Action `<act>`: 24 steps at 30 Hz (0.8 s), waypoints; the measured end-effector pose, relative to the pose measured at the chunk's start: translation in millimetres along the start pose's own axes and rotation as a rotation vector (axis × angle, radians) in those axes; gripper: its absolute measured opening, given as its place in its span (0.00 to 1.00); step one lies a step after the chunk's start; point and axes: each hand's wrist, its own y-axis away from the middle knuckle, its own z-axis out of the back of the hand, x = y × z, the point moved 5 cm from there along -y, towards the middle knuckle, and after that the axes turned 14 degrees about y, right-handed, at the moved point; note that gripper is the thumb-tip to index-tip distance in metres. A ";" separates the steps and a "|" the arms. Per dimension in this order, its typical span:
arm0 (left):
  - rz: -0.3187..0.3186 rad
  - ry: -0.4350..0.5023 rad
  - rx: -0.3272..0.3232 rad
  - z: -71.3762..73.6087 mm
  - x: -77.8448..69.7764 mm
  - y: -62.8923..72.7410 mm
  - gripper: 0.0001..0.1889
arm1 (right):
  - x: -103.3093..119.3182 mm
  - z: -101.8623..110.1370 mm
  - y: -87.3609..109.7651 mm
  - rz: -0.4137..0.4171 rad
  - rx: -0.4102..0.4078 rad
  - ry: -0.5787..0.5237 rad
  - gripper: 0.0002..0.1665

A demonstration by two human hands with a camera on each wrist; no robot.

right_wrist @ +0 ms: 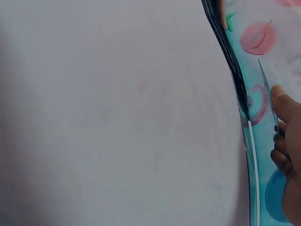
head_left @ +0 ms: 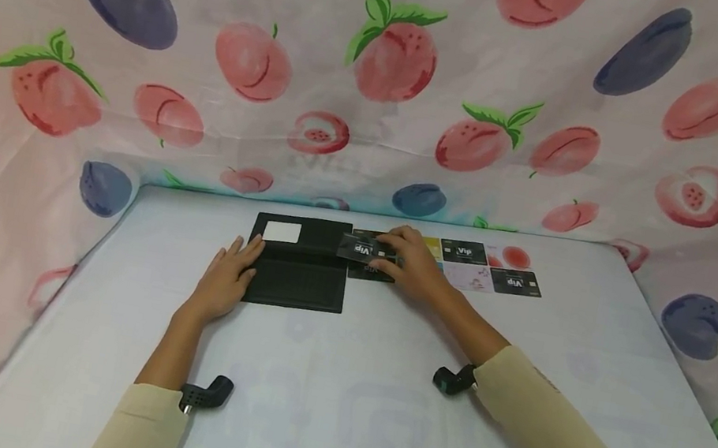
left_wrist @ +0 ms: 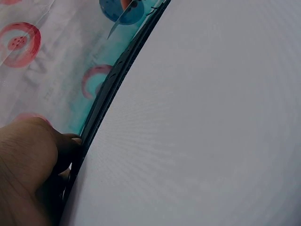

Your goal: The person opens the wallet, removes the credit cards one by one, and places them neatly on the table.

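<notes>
A black card holder (head_left: 295, 285) lies spread open on the white table, a white rectangle (head_left: 281, 231) showing on its upper half. My left hand (head_left: 224, 282) rests on its left edge with fingers extended; the left wrist view shows that hand (left_wrist: 28, 162) at the holder's thin edge (left_wrist: 107, 94). Between thumb and fingers, my right hand (head_left: 419, 271) pinches a dark card (head_left: 355, 248) printed "Vip", raised by the holder's upper right edge. Seen nearly edge-on in the right wrist view, the card (right_wrist: 264, 82) stands clear of the tabletop.
Right of the holder lie cards in two rows: black Vip cards (head_left: 516, 282), a pink patterned card (head_left: 468, 277), a yellow one (head_left: 432, 247) and a red-and-white one (head_left: 507, 257). A fruit-print cloth (head_left: 374, 139) hangs behind the table (head_left: 368, 418).
</notes>
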 end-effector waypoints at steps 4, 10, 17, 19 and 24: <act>-0.001 -0.002 -0.002 -0.7 0.1 -0.5 0.29 | 0.2 1.3 4.6 0.010 0.004 0.012 0.33; 0.002 -0.006 0.000 -0.4 0.2 -0.4 0.30 | 0.9 3.0 10.8 0.005 0.012 0.009 0.32; 0.009 -0.002 0.007 -1.0 0.2 0.2 0.30 | 0.0 2.4 17.2 -0.002 0.013 0.003 0.32; 0.011 -0.003 0.009 -1.1 0.2 0.3 0.29 | -0.2 2.9 19.4 -0.009 0.015 0.004 0.32; 0.010 -0.005 0.007 -0.3 -0.2 0.8 0.30 | -0.2 5.4 24.8 -0.022 0.022 0.001 0.33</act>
